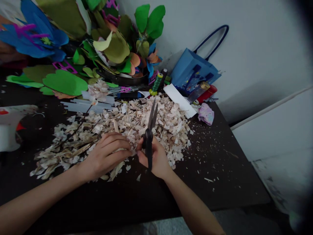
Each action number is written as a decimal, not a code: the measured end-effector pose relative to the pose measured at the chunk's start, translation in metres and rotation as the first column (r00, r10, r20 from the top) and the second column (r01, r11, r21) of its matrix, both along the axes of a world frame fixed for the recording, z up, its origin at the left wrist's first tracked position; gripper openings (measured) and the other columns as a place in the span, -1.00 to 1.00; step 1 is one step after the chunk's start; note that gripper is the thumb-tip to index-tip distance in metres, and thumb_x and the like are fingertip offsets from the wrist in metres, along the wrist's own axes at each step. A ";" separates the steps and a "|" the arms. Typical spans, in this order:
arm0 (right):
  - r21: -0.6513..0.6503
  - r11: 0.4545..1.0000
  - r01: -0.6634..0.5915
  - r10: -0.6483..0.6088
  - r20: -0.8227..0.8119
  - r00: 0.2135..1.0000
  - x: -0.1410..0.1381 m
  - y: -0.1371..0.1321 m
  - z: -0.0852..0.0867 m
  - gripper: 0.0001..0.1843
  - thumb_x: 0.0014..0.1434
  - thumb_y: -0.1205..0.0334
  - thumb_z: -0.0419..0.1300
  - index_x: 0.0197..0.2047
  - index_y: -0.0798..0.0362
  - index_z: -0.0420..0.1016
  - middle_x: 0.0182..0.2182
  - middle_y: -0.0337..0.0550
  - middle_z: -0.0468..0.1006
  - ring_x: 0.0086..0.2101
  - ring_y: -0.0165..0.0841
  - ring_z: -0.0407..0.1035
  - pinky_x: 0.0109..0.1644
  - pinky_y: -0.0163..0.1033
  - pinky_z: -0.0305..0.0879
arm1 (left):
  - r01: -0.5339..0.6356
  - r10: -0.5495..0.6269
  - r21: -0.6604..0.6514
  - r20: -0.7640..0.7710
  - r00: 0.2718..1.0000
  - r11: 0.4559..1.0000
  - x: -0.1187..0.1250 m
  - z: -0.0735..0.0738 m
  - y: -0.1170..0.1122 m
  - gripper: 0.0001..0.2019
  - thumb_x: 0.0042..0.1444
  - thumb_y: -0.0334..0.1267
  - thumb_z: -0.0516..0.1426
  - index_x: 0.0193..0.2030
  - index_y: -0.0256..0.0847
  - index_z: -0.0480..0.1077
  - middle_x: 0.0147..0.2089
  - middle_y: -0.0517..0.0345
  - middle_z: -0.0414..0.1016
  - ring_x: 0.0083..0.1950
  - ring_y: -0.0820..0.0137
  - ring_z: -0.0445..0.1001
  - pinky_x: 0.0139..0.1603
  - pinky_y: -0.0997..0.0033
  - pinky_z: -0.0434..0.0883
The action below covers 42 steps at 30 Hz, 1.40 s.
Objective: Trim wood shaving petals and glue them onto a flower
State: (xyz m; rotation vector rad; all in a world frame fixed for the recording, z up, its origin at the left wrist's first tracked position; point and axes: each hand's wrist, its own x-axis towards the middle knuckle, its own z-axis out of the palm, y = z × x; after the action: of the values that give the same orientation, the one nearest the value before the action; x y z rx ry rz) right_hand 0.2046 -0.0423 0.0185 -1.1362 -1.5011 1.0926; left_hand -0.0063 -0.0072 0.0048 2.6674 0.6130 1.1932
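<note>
A: Landmark?
B: The pile of pale scraps (171,122), spread over the dark bench (207,189). Dry, petal-like bits, beige to pinkish.
A: Right hand?
B: Right hand (155,156) is at the pile's near edge, gripping black-handled scissors (148,142). Blades point away from the person, over the pile, tips slightly apart.
A: Left hand?
B: Left hand (110,151) is palm down at the pile's near edge too, fingers bent toward the right hand. Can't tell if it pinches anything; fingertips are hidden.
A: Beyond the pile?
B: Big artificial flowers (114,47) in blue, olive, green and orange, past its far side. Green thread spool (157,83) just behind it. Translucent sticks (84,106) at its far left, with a pale ruffled flower (98,89) next to them.
A: Left of the pile?
B: White tool with red parts (8,130), cut off by the frame edge.
A: Right?
B: White strip (179,99) along its far right edge, crumpled pinkish cloth (206,114) just right of that. Blue bag (187,67) behind the strip, beyond the pile, handle up. Small crumbs scattered over the bench right of the pile.
A: Logged.
</note>
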 end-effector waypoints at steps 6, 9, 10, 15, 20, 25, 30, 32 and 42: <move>0.024 0.998 -0.050 0.047 0.122 0.991 0.003 -0.001 0.001 -0.78 0.05 0.29 0.30 -0.22 -0.05 0.39 -0.31 -0.19 0.51 -0.30 -0.25 0.43 -0.19 -0.16 0.39 | -0.031 0.031 0.009 -0.004 1.000 0.999 0.000 0.001 0.001 -0.83 0.27 -0.45 0.19 -0.06 -0.12 0.46 -0.10 0.06 0.61 0.05 0.22 0.53 0.14 0.12 0.40; 0.028 0.998 -0.061 0.055 0.174 0.983 0.003 0.000 -0.001 -0.75 0.02 0.32 0.31 -0.22 -0.04 0.38 -0.29 -0.16 0.53 -0.30 -0.24 0.43 -0.21 -0.18 0.37 | -0.030 0.031 0.069 -0.006 1.000 0.997 0.000 0.001 0.002 -0.86 0.31 -0.43 0.15 -0.08 -0.13 0.47 -0.10 0.05 0.60 0.06 0.22 0.51 0.12 0.17 0.38; 0.028 0.997 -0.066 0.060 0.177 0.982 0.004 0.000 -0.002 -0.74 0.01 0.33 0.31 -0.22 -0.04 0.38 -0.29 -0.16 0.53 -0.31 -0.24 0.42 -0.23 -0.19 0.36 | -0.023 0.024 0.087 -0.007 1.000 0.996 0.000 0.001 0.003 -0.87 0.32 -0.42 0.13 -0.09 -0.14 0.47 -0.10 0.04 0.59 0.06 0.22 0.51 0.10 0.18 0.38; 0.056 0.997 -0.050 0.039 0.189 0.981 0.004 0.000 -0.002 -0.77 0.03 0.33 0.28 -0.22 -0.04 0.38 -0.32 -0.20 0.52 -0.36 -0.28 0.38 -0.28 -0.21 0.31 | -0.009 0.012 0.069 -0.045 0.999 0.998 0.000 0.003 0.004 -0.86 0.32 -0.45 0.12 -0.07 -0.16 0.45 -0.11 0.01 0.58 0.06 0.21 0.50 0.08 0.17 0.38; 0.069 0.997 -0.032 0.019 0.184 0.983 0.004 0.000 -0.002 -0.78 0.02 0.35 0.27 -0.24 -0.04 0.39 -0.33 -0.20 0.51 -0.36 -0.28 0.39 -0.28 -0.22 0.30 | 0.034 -0.030 0.079 -0.054 0.998 0.996 0.000 0.003 0.004 -0.86 0.32 -0.46 0.13 -0.06 -0.20 0.45 -0.13 0.00 0.59 0.05 0.20 0.49 0.06 0.17 0.39; 0.018 1.000 -0.020 0.018 0.130 0.991 0.004 0.000 -0.003 -0.77 0.00 0.35 0.27 -0.24 -0.02 0.36 -0.36 -0.22 0.48 -0.36 -0.30 0.37 -0.26 -0.21 0.32 | 0.065 -0.064 0.005 -0.035 0.997 0.998 0.001 0.002 0.003 -0.85 0.34 -0.44 0.11 -0.04 -0.19 0.45 -0.10 -0.01 0.59 0.06 0.18 0.49 0.07 0.12 0.38; -0.067 0.997 0.028 -0.028 0.001 1.000 0.001 0.002 -0.004 -0.78 0.00 0.33 0.26 -0.27 -0.02 0.34 -0.39 -0.26 0.44 -0.40 -0.35 0.34 -0.31 -0.25 0.31 | 0.098 -0.099 -0.029 -0.013 0.995 0.995 0.002 -0.001 0.005 -0.85 0.28 -0.47 0.17 -0.05 -0.20 0.45 -0.09 -0.01 0.59 0.04 0.18 0.50 0.05 0.13 0.42; -0.107 0.994 0.029 -0.037 -0.068 0.997 0.000 0.004 -0.005 -0.77 -0.01 0.31 0.27 -0.25 -0.02 0.35 -0.39 -0.27 0.46 -0.41 -0.36 0.34 -0.32 -0.26 0.30 | 0.104 -0.104 -0.024 0.003 0.995 0.994 0.003 -0.002 0.006 -0.85 0.26 -0.48 0.19 -0.08 -0.21 0.45 -0.10 -0.01 0.59 0.01 0.19 0.51 0.03 0.15 0.44; -0.307 0.951 0.031 -0.102 -0.217 0.971 -0.003 0.008 -0.002 -0.73 -0.10 0.25 0.33 -0.29 0.00 0.40 -0.43 -0.29 0.47 -0.42 -0.36 0.34 -0.29 -0.24 0.32 | 0.150 -0.149 -0.058 0.025 0.989 0.987 0.004 -0.004 0.002 -0.79 0.23 -0.52 0.19 -0.03 -0.22 0.43 -0.06 -0.03 0.62 0.06 0.21 0.54 0.11 0.16 0.45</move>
State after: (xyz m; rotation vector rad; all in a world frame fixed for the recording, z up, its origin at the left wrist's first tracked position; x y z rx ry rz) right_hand 0.2014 -0.0344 0.0168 -1.2089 -1.1314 1.3895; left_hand -0.0025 -0.0049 0.0007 2.5957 0.4293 1.1419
